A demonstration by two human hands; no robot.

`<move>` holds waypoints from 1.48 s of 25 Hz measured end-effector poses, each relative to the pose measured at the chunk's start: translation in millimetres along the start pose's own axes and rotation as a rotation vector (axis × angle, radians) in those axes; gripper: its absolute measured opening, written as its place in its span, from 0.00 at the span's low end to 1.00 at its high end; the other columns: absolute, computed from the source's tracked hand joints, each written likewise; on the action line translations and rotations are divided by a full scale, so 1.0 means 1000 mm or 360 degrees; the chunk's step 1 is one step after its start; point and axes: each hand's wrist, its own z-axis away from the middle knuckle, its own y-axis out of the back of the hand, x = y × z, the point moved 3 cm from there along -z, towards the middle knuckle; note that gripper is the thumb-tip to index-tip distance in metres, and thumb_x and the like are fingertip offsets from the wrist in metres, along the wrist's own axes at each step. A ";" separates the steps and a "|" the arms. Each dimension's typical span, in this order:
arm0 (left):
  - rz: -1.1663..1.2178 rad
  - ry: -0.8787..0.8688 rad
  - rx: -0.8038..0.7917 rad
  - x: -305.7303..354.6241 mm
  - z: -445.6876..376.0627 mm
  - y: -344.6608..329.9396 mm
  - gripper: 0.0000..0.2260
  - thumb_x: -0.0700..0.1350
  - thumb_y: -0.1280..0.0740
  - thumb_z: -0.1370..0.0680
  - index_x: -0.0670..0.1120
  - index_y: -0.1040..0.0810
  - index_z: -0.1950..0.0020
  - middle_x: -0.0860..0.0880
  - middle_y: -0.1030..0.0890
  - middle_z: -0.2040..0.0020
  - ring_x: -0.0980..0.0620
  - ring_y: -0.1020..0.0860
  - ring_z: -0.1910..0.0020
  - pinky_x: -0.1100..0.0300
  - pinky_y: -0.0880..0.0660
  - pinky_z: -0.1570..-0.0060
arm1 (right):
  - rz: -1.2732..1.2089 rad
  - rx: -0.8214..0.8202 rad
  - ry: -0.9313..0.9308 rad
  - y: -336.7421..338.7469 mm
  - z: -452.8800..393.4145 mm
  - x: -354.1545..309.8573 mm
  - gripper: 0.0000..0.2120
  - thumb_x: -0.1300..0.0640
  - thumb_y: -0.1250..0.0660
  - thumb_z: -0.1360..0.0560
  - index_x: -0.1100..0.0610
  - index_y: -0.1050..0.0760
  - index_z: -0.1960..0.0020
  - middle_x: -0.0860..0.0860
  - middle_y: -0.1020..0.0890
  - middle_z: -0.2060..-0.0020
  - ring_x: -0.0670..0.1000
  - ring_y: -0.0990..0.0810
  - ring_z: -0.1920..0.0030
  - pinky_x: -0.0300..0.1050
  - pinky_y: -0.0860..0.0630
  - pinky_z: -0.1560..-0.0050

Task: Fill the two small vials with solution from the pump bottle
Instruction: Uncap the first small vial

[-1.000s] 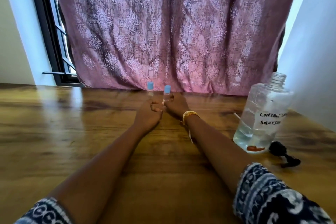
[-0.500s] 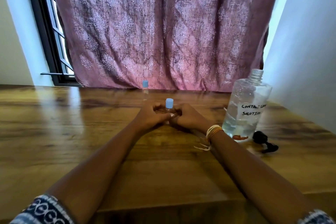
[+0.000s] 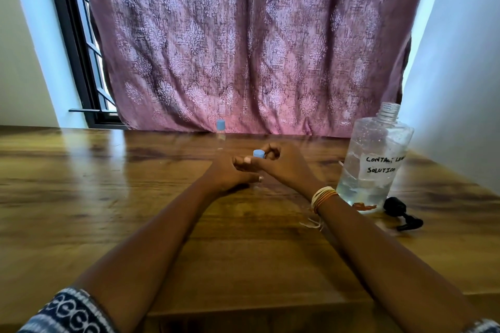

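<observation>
My left hand (image 3: 230, 174) is closed around a small clear vial, whose body is mostly hidden by the fingers. My right hand (image 3: 284, 165) pinches that vial's blue cap (image 3: 259, 153) from above. A second small vial with a blue cap (image 3: 220, 130) stands upright farther back near the curtain, untouched. The large clear bottle (image 3: 374, 157), labelled contact lens solution, stands at the right with its neck open and liquid in its lower part. Its black pump head (image 3: 400, 212) lies on the table beside the bottle's base.
The wooden table (image 3: 108, 197) stretches wide to the left and toward me, its front edge near the bottom. A purple patterned curtain (image 3: 243, 48) hangs behind the table. A white wall (image 3: 460, 89) rises close on the right, just past the bottle.
Both hands have drawn one vial back from the curtain toward me, leaving the other vial standing behind. My right fingers have shifted up onto the blue cap.
</observation>
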 end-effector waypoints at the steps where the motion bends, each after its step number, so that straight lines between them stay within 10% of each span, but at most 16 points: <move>1: -0.0037 -0.0023 -0.0005 0.002 0.000 -0.001 0.05 0.36 0.24 0.31 0.41 0.16 0.57 0.56 0.19 0.75 0.64 0.24 0.75 0.71 0.29 0.71 | 0.0057 0.0011 0.0018 -0.001 -0.001 0.000 0.15 0.51 0.25 0.30 0.64 0.21 0.61 0.53 0.26 0.74 0.45 0.32 0.73 0.33 0.37 0.72; 8: -0.0207 -0.0083 -0.0093 0.004 -0.002 -0.004 0.06 0.39 0.25 0.29 0.50 0.17 0.60 0.61 0.20 0.73 0.67 0.24 0.73 0.73 0.31 0.68 | 0.0133 -0.0220 0.0167 0.006 -0.004 -0.005 0.06 0.56 0.28 0.27 0.59 0.17 0.55 0.53 0.16 0.64 0.45 0.23 0.66 0.40 0.29 0.63; 17: -0.0047 0.0019 0.0062 -0.009 0.000 -0.003 0.11 0.41 0.20 0.35 0.40 0.15 0.55 0.47 0.14 0.60 0.56 0.18 0.63 0.60 0.22 0.57 | -0.0500 -0.0366 -0.0062 0.014 -0.003 -0.006 0.20 0.74 0.36 0.26 0.64 0.26 0.36 0.60 0.17 0.47 0.51 0.17 0.47 0.38 0.21 0.47; 21: -0.0068 -0.0020 0.0020 -0.008 -0.002 -0.002 0.14 0.44 0.20 0.36 0.41 0.15 0.53 0.43 0.14 0.55 0.50 0.17 0.57 0.56 0.21 0.50 | -0.0464 -0.0300 -0.0126 0.010 -0.001 -0.003 0.21 0.65 0.25 0.30 0.56 0.24 0.39 0.56 0.17 0.49 0.47 0.18 0.51 0.37 0.21 0.48; 25: -0.0104 -0.0024 0.0048 -0.005 0.001 -0.002 0.13 0.41 0.21 0.34 0.37 0.16 0.52 0.39 0.15 0.53 0.50 0.19 0.55 0.82 0.31 0.60 | -0.0626 -0.0323 -0.0155 0.013 -0.002 -0.001 0.20 0.70 0.28 0.30 0.55 0.24 0.41 0.57 0.16 0.51 0.48 0.17 0.52 0.39 0.21 0.50; 30: -0.0039 -0.0062 -0.0031 0.000 0.004 -0.004 0.07 0.38 0.22 0.33 0.47 0.16 0.58 0.56 0.16 0.67 0.64 0.20 0.67 0.77 0.29 0.63 | -0.0388 -0.0377 -0.0126 0.010 -0.001 -0.003 0.27 0.63 0.23 0.33 0.55 0.26 0.35 0.57 0.19 0.43 0.51 0.18 0.47 0.37 0.21 0.48; 37: -0.0041 -0.0030 -0.0005 -0.001 0.004 -0.002 0.08 0.39 0.21 0.34 0.44 0.15 0.56 0.51 0.15 0.62 0.62 0.19 0.65 0.71 0.25 0.62 | -0.0519 -0.0533 -0.0156 0.010 0.001 -0.001 0.31 0.67 0.25 0.31 0.56 0.30 0.31 0.55 0.18 0.42 0.50 0.19 0.42 0.41 0.22 0.45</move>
